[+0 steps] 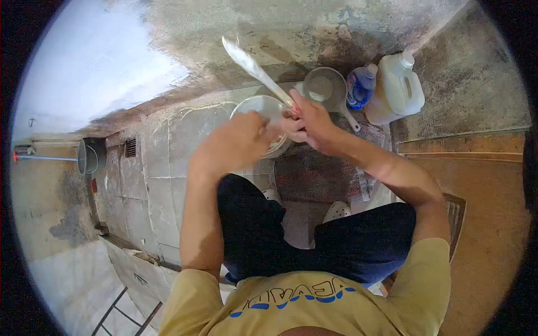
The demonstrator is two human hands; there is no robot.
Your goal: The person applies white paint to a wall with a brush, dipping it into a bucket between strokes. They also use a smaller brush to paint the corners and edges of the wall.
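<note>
My right hand (314, 124) is closed around the lower end of a long brush-like tool (255, 67). Its pale handle shows some red beside my fingers, and its far end is thick and white, tilted up and to the left. My left hand (238, 140), smeared by motion, is close to my right hand; its fingers cannot be made out. Below both hands stands a whitish round tub (259, 103), partly hidden by them. A grey long-handled dipper (339, 103) with something whitish inside sits just beyond my right hand.
A blue bottle (360, 87) and a large whitish jug (397, 89) stand at the right by the wall. A patterned mat (319, 176) lies before my feet. At far left are a dark bucket (88, 155) and a floor drain (130, 148). White coating (112, 61) covers part of the wall.
</note>
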